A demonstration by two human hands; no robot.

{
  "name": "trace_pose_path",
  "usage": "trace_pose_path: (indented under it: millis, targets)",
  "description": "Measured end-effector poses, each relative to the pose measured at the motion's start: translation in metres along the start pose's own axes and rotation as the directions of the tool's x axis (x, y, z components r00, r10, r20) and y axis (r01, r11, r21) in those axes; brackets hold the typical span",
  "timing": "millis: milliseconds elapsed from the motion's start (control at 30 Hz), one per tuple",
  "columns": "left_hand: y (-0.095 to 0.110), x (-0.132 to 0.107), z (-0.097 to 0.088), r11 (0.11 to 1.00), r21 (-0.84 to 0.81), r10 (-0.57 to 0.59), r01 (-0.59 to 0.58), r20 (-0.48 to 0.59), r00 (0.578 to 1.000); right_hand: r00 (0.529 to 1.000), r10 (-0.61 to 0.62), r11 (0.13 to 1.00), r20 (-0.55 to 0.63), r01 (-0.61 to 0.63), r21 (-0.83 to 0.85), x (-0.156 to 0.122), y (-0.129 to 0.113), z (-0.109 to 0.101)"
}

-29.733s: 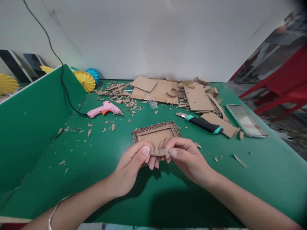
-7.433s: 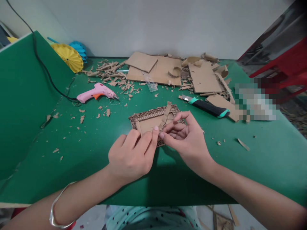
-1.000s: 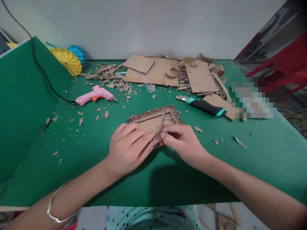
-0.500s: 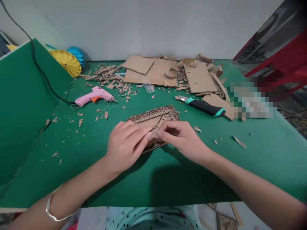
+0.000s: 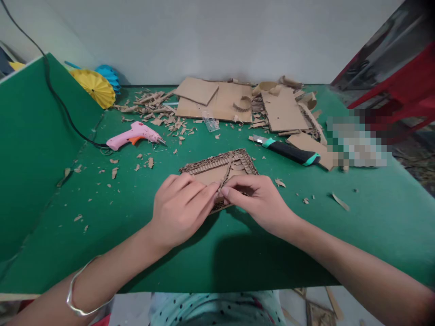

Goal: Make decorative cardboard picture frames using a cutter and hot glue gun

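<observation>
A thin corrugated cardboard strip [image 5: 227,171] runs slantwise over a small cardboard panel [image 5: 212,175] whose border is built up from ridged strips. My left hand [image 5: 185,206] pinches the strip's near end between thumb and fingers, its wrist wearing a silver bangle [image 5: 70,294]. Close beside it, my right hand [image 5: 260,199] grips the same strip with thumb and forefinger. Both hands cover the panel's front part, so its near edge is partly hidden. The panel lies on the green tabletop [image 5: 163,267].
A pink glue gun [image 5: 127,137] with a black cord [image 5: 54,93] lies to the left. On the right rests a utility knife [image 5: 288,151], blade out. Cardboard sheets [image 5: 224,102] and scraps [image 5: 149,104] are heaped along the wall. Yellow and blue paper fans [image 5: 95,88] stand at back left.
The strip has turned to a steeper slant and more of it shows. My left fingers have shifted slightly right, and both hands remain at the panel.
</observation>
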State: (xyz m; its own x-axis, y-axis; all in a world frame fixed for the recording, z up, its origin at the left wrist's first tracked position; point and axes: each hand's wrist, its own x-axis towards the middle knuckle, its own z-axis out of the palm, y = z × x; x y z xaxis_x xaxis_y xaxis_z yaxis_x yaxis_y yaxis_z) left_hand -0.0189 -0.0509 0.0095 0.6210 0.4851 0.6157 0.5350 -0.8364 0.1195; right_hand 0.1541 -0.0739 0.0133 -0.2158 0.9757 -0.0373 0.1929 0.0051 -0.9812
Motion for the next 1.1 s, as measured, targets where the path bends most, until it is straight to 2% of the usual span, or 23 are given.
trace_pose_path:
  millis: [33,100,167,200,267,367,467,567,633,700,800,867,1000,1100]
  targets:
    - [0.0,0.0,0.001,0.988,-0.125,-0.082,0.085,0.026,0.996,1.0,-0.002,1.0,-0.006,0.002,0.013,0.0,-0.001,0.0]
    - [0.001,0.002,0.002,0.908,-0.346,-0.21,0.234,0.106,0.972,1.0,-0.011,1.0,-0.02,0.012,0.027,0.0,-0.002,0.0]
    - [0.002,0.002,0.002,0.843,-0.447,-0.257,0.299,0.154,0.954,0.999,-0.02,0.999,-0.027,0.021,0.037,0.0,-0.002,-0.001]
    - [0.002,0.002,0.002,0.843,-0.445,-0.259,0.302,0.156,0.953,1.0,-0.017,0.999,-0.025,0.018,0.043,0.0,-0.002,-0.001]
    - [0.002,0.001,0.002,0.9,-0.355,-0.224,0.252,0.117,0.967,1.0,0.005,0.999,-0.016,-0.004,0.053,0.0,-0.002,-0.001]
    - [0.002,-0.003,0.0,0.989,-0.102,-0.106,0.109,0.038,0.994,0.999,0.034,0.997,-0.01,-0.033,0.069,-0.001,-0.001,-0.001]
    - [0.001,-0.006,-0.001,0.997,0.078,0.01,-0.009,-0.003,1.0,1.0,0.029,0.991,-0.009,-0.028,0.129,-0.001,-0.001,-0.001]
    - [0.001,-0.007,-0.001,0.988,0.146,0.048,-0.045,-0.021,0.999,1.0,0.024,0.978,0.002,-0.024,0.207,0.001,0.0,-0.002]
    - [0.002,-0.006,-0.001,0.996,0.09,-0.001,0.002,-0.013,1.0,1.0,0.024,0.972,0.007,-0.025,0.232,0.001,0.001,-0.002]
    - [0.003,-0.004,0.0,0.995,-0.057,-0.079,0.08,0.014,0.997,1.0,0.017,0.971,0.006,-0.017,0.239,0.002,0.001,-0.003]
    - [0.005,0.0,0.0,0.934,-0.291,-0.197,0.206,0.06,0.978,1.0,0.007,0.969,0.013,-0.01,0.248,0.003,0.003,-0.004]
    - [0.006,0.003,-0.001,0.88,-0.383,-0.264,0.28,0.096,0.96,1.0,0.004,0.968,0.028,-0.01,0.251,0.003,0.002,-0.004]
    - [0.006,0.007,-0.004,0.788,-0.478,-0.34,0.389,0.189,0.921,0.999,-0.02,0.98,0.028,0.014,0.198,0.003,0.0,-0.005]
    - [0.007,0.008,-0.005,0.762,-0.487,-0.361,0.427,0.229,0.904,0.999,-0.046,0.995,0.014,0.044,0.091,0.002,-0.001,-0.005]
